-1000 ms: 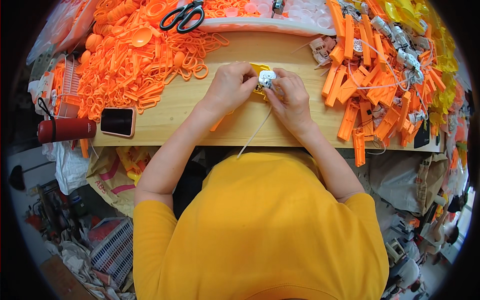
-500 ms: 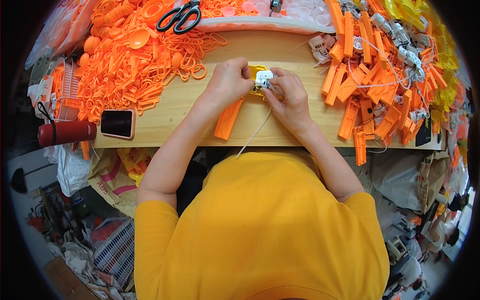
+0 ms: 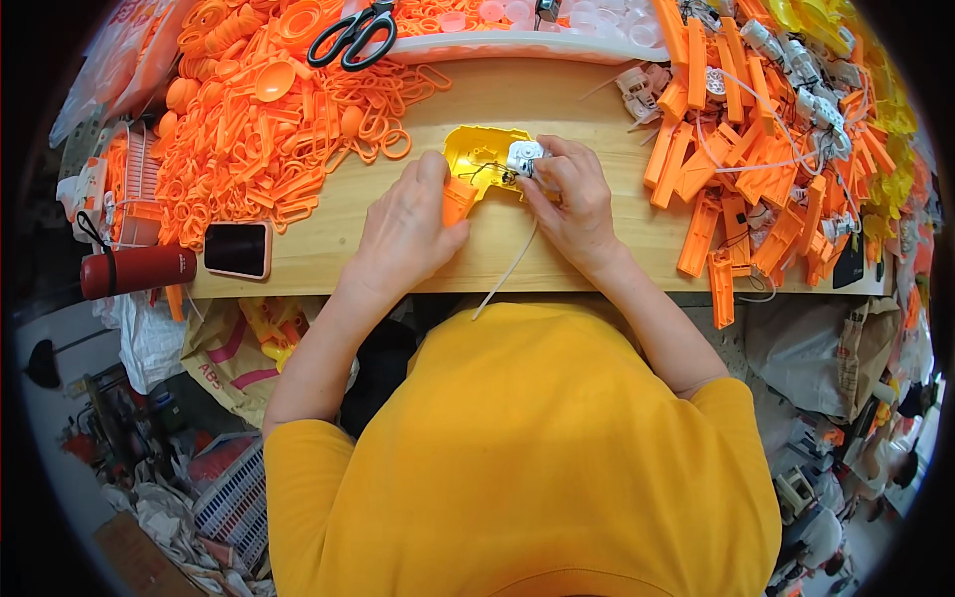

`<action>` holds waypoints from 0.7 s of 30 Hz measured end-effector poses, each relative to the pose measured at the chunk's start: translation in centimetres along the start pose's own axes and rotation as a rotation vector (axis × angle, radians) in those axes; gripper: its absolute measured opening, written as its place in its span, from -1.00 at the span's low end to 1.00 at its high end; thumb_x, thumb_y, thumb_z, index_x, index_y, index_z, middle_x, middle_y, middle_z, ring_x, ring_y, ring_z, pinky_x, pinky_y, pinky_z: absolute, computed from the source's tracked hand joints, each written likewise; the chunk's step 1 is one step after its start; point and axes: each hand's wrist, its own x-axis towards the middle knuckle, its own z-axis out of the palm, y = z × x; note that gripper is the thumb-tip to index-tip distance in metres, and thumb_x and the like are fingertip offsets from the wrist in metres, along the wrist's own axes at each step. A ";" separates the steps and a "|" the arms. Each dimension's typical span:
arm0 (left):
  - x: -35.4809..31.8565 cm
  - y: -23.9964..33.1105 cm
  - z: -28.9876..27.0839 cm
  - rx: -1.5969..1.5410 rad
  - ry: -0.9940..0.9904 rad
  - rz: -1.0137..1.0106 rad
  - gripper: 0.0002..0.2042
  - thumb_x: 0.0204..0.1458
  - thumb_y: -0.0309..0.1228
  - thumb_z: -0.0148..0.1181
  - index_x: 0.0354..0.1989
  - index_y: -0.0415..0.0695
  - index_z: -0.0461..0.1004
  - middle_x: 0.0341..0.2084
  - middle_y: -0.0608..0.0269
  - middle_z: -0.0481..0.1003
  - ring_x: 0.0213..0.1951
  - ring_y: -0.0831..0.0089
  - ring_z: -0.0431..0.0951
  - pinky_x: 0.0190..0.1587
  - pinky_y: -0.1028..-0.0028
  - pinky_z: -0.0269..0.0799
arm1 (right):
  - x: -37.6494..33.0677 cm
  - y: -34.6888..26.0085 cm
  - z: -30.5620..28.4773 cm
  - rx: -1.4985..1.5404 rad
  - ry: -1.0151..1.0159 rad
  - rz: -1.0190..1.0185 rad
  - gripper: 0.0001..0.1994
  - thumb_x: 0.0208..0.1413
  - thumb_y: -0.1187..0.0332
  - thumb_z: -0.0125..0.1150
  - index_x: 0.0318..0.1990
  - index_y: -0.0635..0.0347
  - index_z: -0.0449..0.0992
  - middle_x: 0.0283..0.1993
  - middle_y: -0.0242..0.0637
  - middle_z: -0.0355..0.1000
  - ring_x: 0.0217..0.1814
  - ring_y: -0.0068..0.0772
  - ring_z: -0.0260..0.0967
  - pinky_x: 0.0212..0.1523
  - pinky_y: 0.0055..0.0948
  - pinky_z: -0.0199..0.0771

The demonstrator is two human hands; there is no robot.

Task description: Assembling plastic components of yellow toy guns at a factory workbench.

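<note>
1. Head view: here's the yellow shell [image 3: 487,145] at the table's middle, hollow side up, its longer axis running roughly left to right, thin dark wires inside.
2. The white mechanism [image 3: 523,157] sits at the shell's right end, and a pale cord [image 3: 507,271] slants down and left toward the shirt.
3. The orange bar [image 3: 459,200] is at the shell's lower left edge; the fingers cover so much that its full axis can't be told.
4. Around them: orange parts [image 3: 259,139] heaped left, black scissors [image 3: 350,38] above, a pale tray [image 3: 527,47] along the far side, a pile of orange bars [image 3: 741,149] to the right. The space between the 2 heaps leaves the shell unblocked.
5. Left hand [image 3: 410,221]: angled up and right, fingers and thumb grasping the orange bar.
6. Right hand [image 3: 575,199]: angled up and left, pinching the white mechanism's right side.
</note>
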 end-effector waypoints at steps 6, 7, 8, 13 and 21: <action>4.0 -1.0 -1.1 -0.440 -0.174 -0.192 -0.73 -0.07 -0.43 0.13 -0.20 -0.30 0.36 -0.47 -0.06 0.49 -0.39 0.15 0.53 -0.27 0.30 0.45 | 0.0 0.0 0.0 -0.018 -0.002 -0.007 -0.69 -0.16 0.54 0.38 -0.26 0.24 0.38 -0.04 -0.02 0.44 -0.05 0.03 0.39 -0.06 -0.21 0.43; 4.6 -1.3 -1.2 -0.561 -0.176 -0.168 -0.74 -0.04 -0.44 0.08 -0.19 -0.32 0.42 -0.51 -0.07 0.50 -0.41 0.17 0.54 -0.28 0.32 0.45 | 0.0 0.0 -0.1 -0.025 -0.002 -0.005 -0.70 -0.15 0.54 0.38 -0.26 0.24 0.38 -0.04 -0.02 0.44 -0.04 0.03 0.39 -0.05 -0.21 0.43; 5.1 -1.5 -1.6 -0.561 -0.176 -0.167 -0.74 -0.04 -0.44 0.08 -0.19 -0.32 0.42 -0.51 -0.07 0.50 -0.41 0.17 0.54 -0.28 0.32 0.45 | 0.0 0.0 -0.1 -0.026 -0.001 -0.005 -0.70 -0.15 0.54 0.38 -0.26 0.24 0.38 -0.04 -0.02 0.44 -0.04 0.03 0.39 -0.05 -0.21 0.43; 5.7 -1.5 -1.9 -0.403 -0.227 -0.163 -0.71 0.09 -0.41 -0.01 -0.06 -0.28 0.44 -0.44 0.12 0.52 -0.42 0.48 0.51 -0.32 0.44 0.44 | -0.1 -0.1 0.0 -0.036 0.008 -0.007 -0.70 -0.14 0.54 0.37 -0.26 0.24 0.38 -0.06 -0.02 0.45 -0.04 0.03 0.39 -0.06 -0.22 0.43; 4.5 -1.4 0.1 -0.919 -0.152 -0.331 -0.69 0.04 -0.45 0.12 -0.01 -0.24 0.42 -0.34 0.29 0.39 -0.44 0.58 0.48 -0.42 0.56 0.43 | -0.1 0.0 0.0 -0.047 -0.001 -0.004 -0.70 -0.16 0.54 0.37 -0.26 0.23 0.38 -0.05 -0.02 0.45 -0.05 0.03 0.39 -0.07 -0.22 0.43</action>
